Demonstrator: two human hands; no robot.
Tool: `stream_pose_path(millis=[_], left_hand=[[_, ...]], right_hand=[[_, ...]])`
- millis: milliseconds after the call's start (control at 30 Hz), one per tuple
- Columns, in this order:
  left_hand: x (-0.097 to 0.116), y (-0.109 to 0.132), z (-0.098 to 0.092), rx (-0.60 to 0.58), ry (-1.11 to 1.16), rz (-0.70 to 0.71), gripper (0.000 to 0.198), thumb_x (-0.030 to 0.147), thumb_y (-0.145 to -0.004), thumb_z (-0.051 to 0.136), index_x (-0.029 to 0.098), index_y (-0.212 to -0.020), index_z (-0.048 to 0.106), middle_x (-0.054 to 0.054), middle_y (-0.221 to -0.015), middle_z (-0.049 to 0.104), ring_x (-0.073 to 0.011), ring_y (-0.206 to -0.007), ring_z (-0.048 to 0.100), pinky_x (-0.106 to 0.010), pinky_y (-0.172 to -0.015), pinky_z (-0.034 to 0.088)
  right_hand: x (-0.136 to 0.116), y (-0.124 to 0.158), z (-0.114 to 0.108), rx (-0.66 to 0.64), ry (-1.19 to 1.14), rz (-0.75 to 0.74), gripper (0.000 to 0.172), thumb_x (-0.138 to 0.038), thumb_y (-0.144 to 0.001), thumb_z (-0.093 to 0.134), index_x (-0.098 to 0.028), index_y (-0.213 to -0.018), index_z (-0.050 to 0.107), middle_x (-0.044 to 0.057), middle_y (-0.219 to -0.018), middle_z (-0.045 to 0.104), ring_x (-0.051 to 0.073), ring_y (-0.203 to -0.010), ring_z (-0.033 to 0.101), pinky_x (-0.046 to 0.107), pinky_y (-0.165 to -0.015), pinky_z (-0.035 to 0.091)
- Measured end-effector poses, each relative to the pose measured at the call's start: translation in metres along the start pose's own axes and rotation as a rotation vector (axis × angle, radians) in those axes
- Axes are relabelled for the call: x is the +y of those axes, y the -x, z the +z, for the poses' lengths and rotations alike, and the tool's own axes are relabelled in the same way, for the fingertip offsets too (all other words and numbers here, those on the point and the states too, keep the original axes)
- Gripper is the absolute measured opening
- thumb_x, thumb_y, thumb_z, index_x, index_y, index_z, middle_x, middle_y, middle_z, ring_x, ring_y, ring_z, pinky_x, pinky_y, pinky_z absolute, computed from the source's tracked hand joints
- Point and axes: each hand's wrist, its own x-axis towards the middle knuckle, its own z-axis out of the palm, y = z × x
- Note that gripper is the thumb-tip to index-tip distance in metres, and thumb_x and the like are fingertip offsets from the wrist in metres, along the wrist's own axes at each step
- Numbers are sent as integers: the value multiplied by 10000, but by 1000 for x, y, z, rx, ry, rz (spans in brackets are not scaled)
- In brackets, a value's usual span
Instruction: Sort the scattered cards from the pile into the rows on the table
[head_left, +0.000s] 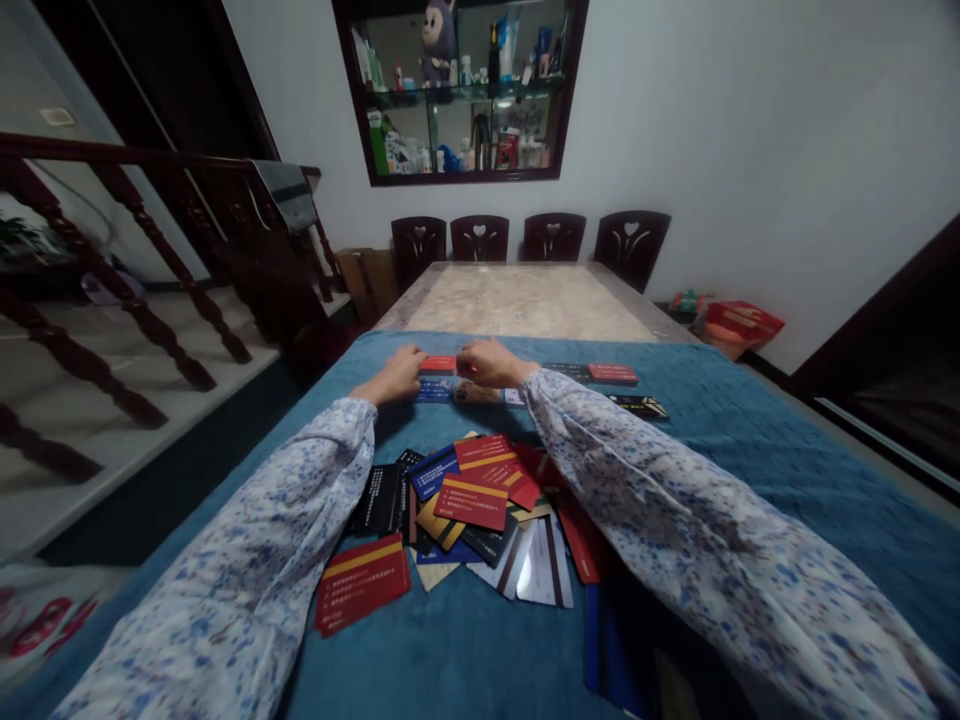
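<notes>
A red card (439, 364) lies at the far end of the blue cloth, between my two hands. My left hand (400, 374) is closed, its fingertips at the card's left edge. From the other side my right hand (492, 362) meets the card's right edge, fingers curled; its fingertips are partly hidden. Just below them are a blue card (434, 390) and a dark brownish card (478, 393) in a row. Nearer to me is a loose heap of red, blue, black, gold and silver cards, with a red card (471, 501) on top.
To the right of my hands lie another red card (613, 373) and a black card (637, 406). Two overlapping red cards (363, 582) rest left of the heap. The blue cloth (750, 480) covers the near part of the table; chairs (555, 236) stand at its far end.
</notes>
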Motion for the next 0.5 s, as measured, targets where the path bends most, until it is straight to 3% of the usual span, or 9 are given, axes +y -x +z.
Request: stream_pose_path(millis=[133, 500], left_hand=[[17, 14, -4, 24, 42, 16, 367, 174, -795, 593, 155, -1152, 674, -144, -1241, 585, -278, -1178, 552, -395, -1058, 458], [75, 52, -12, 86, 32, 38, 275, 177, -912, 471, 188, -975, 739, -111, -1107, 656, -246, -1051, 598, -367, -959, 491]], right_hand=[[-4, 24, -2, 30, 6, 6, 257, -169, -934, 504, -187, -1013, 748, 86, -1077, 740, 201, -967, 628, 294, -688, 302], [-12, 84, -3, 116, -65, -8, 227, -192, -935, 523, -188, -944, 749, 95, -1015, 736, 204, -955, 606, 300, -718, 291]])
